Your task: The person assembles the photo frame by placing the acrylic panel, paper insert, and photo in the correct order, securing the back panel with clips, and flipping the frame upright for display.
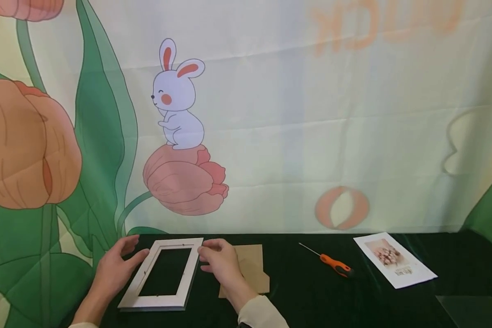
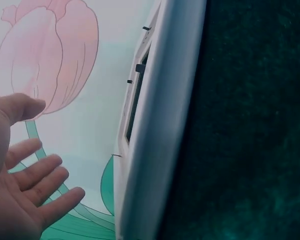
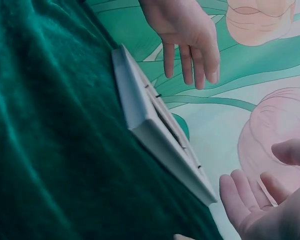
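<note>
So the frame [image 1: 159, 301] is lying flat on the green cloth [image 1: 303, 300], between the two hands, with its little tabs [image 2: 140, 68] showing on top, I'm guessing so the back is easy to get at. Neither hand is gripping anything btw: the left hand [image 1: 116, 269] is hovering just beside one long side, fingers spread wide, and the right hand [image 1: 223, 264] is waiting by the other, thumb and fingers loosely apart. Looks like they're bracketing it so both sides are within reach. The board [image 1: 252, 262] is lying just right of the frame, partly hidden by the right hand, probably close for convenience. The screwdriver [image 1: 334, 265] is sitting further right, handle nearer the person, handy imo. The print [image 1: 393, 259] and clear sheet [image 1: 471, 312] are lying well off right, maybe for safety.
</note>
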{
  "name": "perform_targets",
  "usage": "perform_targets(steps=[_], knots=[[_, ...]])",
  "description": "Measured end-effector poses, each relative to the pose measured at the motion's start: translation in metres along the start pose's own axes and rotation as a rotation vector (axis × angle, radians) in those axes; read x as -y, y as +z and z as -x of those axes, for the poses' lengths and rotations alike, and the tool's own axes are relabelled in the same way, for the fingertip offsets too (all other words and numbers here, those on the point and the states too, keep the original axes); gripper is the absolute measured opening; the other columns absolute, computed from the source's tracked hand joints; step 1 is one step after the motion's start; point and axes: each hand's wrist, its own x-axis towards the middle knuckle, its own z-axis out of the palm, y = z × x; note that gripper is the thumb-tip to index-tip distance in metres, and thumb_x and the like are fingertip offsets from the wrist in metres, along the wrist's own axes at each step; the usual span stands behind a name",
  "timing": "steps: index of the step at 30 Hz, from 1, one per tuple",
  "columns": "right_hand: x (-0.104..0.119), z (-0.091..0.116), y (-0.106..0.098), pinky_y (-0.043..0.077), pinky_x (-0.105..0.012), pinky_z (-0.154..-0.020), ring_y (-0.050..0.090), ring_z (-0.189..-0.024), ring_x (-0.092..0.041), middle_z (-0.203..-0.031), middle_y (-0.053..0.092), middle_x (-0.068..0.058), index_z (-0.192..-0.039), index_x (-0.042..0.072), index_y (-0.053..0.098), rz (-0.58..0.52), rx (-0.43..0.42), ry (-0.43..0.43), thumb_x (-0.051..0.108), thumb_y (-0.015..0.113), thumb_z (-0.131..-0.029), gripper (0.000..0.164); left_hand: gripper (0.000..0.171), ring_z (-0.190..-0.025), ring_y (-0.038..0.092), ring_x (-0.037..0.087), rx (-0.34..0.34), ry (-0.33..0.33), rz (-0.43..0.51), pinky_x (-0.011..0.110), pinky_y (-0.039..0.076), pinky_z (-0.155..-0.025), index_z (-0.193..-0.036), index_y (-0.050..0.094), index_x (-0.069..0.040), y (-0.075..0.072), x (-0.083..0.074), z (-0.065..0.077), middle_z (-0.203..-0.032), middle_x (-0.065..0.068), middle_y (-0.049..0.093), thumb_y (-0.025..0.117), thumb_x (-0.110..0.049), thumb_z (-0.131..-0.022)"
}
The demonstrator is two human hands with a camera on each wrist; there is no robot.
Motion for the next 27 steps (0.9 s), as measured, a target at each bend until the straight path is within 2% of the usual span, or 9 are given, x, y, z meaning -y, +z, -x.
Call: perform_targets(steps=[6, 10, 16, 20, 27], knots=[[-0.011, 0.001, 0.004, 0.061, -0.044, -0.090, 0.071, -0.106, -0.030, -0.111, 0.067, -0.011, -0.129, -0.006, 0.060, -0.013, 0.046, 0.030, 0.016, 0.073, -0.100, 0.038, 0.073, -0.143, 0.044, 0.050, -0.005, -0.080, 0.038, 0.063, 0.044, -0.109, -0.157, 0.039, 0.006, -0.001, 0.015, -0.001, -0.157, 0.033, 0.043, 0.062, -0.042, -0.107], [-0.018, 0.002, 0.009, 0.061, -0.043, -0.092, 0.070, -0.103, -0.023, -0.112, 0.065, -0.009, -0.131, -0.004, 0.060, 0.024, 0.080, 0.047, 0.017, 0.074, -0.099, 0.041, 0.073, -0.140, 0.046, 0.052, 0.000, -0.118, 0.030, 0.063, 0.045, -0.107, -0.155, 0.040, 0.007, -0.004, 0.021, -0.001, -0.154, 0.035, 0.045, 0.060, -0.043, -0.107], [-0.031, 0.002, 0.012, 0.061, -0.042, -0.089, 0.069, -0.094, -0.019, -0.107, 0.062, -0.010, -0.126, -0.006, 0.062, 0.073, 0.092, 0.092, 0.008, 0.076, -0.096, 0.037, 0.071, -0.128, 0.054, 0.054, 0.065, -0.165, 0.022, 0.057, 0.055, -0.095, -0.152, 0.040, 0.012, 0.001, 0.028, -0.001, -0.145, 0.038, 0.051, 0.058, -0.041, -0.107], [-0.034, 0.001, 0.009, 0.061, -0.041, -0.088, 0.071, -0.089, -0.020, -0.103, 0.063, -0.008, -0.125, -0.005, 0.064, 0.140, 0.116, 0.089, 0.009, 0.078, -0.095, 0.036, 0.068, -0.121, 0.057, 0.053, 0.107, -0.178, -0.034, 0.061, 0.051, -0.096, -0.147, 0.045, 0.014, 0.008, 0.031, -0.002, -0.134, 0.038, 0.059, 0.060, -0.039, -0.106], [-0.030, -0.001, 0.002, 0.060, -0.040, -0.088, 0.067, -0.088, -0.017, -0.102, 0.065, -0.005, -0.125, -0.006, 0.066, 0.255, 0.178, 0.047, 0.008, 0.079, -0.094, 0.037, 0.056, -0.119, 0.058, 0.051, 0.086, -0.182, -0.087, 0.064, 0.047, -0.099, -0.133, 0.061, 0.013, 0.016, 0.031, -0.007, -0.130, 0.035, 0.063, 0.060, -0.036, -0.105]])
